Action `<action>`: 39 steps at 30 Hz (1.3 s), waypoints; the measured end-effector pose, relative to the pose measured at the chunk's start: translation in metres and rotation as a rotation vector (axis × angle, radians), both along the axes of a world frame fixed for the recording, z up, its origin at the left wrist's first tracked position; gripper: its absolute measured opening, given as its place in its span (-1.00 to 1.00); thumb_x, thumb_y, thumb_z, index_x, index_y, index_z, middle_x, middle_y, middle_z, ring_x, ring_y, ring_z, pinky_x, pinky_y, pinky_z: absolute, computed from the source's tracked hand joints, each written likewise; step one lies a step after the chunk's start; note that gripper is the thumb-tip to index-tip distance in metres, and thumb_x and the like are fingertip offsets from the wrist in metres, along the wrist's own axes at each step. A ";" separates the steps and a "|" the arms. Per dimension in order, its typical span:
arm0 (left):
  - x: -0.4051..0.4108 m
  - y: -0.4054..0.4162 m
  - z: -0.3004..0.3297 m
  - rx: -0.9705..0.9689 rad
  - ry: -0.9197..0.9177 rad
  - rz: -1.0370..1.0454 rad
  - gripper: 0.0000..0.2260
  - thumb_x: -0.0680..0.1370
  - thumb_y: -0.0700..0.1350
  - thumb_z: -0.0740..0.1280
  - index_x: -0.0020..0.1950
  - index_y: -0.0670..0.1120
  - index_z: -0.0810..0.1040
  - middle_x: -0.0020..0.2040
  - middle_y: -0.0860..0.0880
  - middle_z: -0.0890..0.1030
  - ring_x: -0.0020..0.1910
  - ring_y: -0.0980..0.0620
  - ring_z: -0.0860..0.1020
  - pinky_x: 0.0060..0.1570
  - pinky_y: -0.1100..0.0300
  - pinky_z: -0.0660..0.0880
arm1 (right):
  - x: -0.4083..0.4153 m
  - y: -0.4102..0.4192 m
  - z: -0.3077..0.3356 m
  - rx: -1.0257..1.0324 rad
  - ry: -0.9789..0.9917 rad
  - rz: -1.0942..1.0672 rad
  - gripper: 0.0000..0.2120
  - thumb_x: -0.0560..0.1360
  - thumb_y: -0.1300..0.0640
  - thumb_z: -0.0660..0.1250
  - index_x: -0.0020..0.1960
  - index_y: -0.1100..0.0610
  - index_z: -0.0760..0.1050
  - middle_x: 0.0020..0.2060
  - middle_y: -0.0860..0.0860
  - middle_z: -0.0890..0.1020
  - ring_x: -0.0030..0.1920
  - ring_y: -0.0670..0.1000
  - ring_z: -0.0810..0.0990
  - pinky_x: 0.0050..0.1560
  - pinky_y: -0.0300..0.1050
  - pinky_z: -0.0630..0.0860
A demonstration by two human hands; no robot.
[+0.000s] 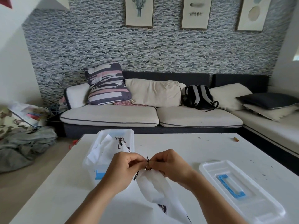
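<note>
head view: dark drawstring [148,162] pinched between both hands [148,164] above white pouch [155,185].

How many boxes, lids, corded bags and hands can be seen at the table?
Box: 1
Lid: 1
Bags with cord: 2, held bag and bag in box
Hands: 2, left hand and right hand, pinching the held bag's cord
Total: 6
</note>
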State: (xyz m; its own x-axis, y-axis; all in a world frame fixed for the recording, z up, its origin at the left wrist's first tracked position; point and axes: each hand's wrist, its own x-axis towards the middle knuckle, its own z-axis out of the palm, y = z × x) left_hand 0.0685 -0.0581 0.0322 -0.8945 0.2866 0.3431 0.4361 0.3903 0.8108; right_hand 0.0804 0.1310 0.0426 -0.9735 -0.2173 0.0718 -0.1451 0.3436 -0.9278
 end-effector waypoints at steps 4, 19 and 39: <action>-0.003 0.005 -0.004 -0.050 -0.076 0.030 -0.80 0.61 -0.15 0.35 -0.20 0.02 0.65 -0.32 0.14 0.65 -0.35 0.20 0.54 -0.24 0.24 0.45 | -0.003 -0.003 -0.001 0.220 0.174 -0.083 -0.83 0.53 0.17 0.37 -0.20 0.11 0.69 -0.49 -0.12 0.51 -0.47 -0.13 0.34 -0.38 -0.28 0.29; 0.010 0.026 0.007 0.695 -0.781 -0.054 -0.73 0.63 -0.12 0.26 -0.03 -0.19 0.72 0.05 -0.21 0.70 -0.03 -0.06 0.66 0.04 0.06 0.55 | -0.008 -0.011 -0.002 0.363 0.538 -0.182 -0.82 0.54 0.21 0.35 -0.14 0.08 0.72 -0.27 -0.07 0.72 -0.24 -0.06 0.61 -0.23 -0.34 0.42; 0.001 0.004 0.011 0.181 -0.154 0.138 -0.83 0.43 -0.25 0.54 -0.04 -0.04 0.71 -0.22 0.03 0.74 -0.19 0.13 0.70 -0.16 0.42 0.51 | -0.004 -0.002 -0.001 0.343 0.517 -0.180 -0.84 0.54 0.24 0.36 -0.18 0.13 0.68 -0.47 -0.25 0.51 -0.34 -0.16 0.50 -0.30 -0.38 0.32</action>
